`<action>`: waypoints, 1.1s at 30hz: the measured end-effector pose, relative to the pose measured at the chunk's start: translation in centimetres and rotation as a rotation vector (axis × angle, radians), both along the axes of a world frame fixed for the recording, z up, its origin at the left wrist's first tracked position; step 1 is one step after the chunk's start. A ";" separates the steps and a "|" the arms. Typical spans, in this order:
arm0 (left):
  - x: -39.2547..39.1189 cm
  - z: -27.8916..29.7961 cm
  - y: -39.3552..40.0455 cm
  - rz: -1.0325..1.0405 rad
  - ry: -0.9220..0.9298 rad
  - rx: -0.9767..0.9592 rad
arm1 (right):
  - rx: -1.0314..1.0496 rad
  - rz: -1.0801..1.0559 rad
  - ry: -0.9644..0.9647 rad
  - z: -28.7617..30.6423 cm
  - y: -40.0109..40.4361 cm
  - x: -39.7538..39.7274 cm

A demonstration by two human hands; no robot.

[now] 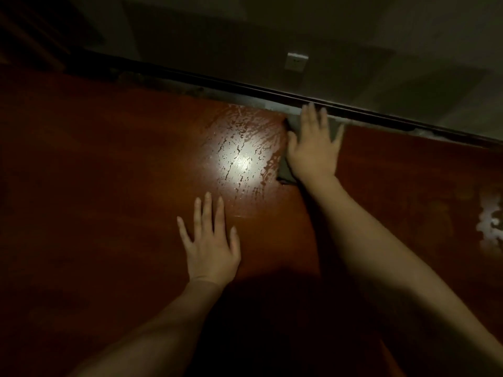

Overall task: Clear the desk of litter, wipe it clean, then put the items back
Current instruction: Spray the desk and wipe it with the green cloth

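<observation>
Desk of glossy reddish-brown wood [109, 186], wet streaks mid-top. Grey wiping cloth [285, 170] at far edge, pinned under flat-fingered right hand [313, 148]. Left hand [211, 246] flat, fingers spread, bracing. Risk: cloth slipping into the gap behind; streaks drying patchy.

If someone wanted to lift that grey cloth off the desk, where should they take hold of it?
Probably at the near corner of the grey cloth, which sticks out below the right hand pressing it flat. Come from the left, over the wet streaks, and pinch that edge: the rest lies flat under the palm and against the desk's back edge, leaving little else exposed.
</observation>
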State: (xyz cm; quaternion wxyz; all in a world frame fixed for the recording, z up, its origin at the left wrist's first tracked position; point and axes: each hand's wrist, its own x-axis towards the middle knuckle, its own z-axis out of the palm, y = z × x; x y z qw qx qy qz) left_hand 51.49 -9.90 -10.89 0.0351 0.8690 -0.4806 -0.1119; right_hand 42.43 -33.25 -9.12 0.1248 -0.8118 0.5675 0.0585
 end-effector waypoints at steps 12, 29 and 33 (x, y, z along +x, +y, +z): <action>0.0 0.3 0.0 0.020 0.017 0.036 | 0.023 0.447 0.031 -0.5 13.9 -17.2; 0.4 2.9 1.4 -0.041 0.226 -0.120 | 0.046 0.564 -0.012 -0.5 29.6 -14.3; -1.3 4.2 7.7 -0.062 0.236 -0.245 | 0.033 0.316 0.041 -0.5 26.1 -19.1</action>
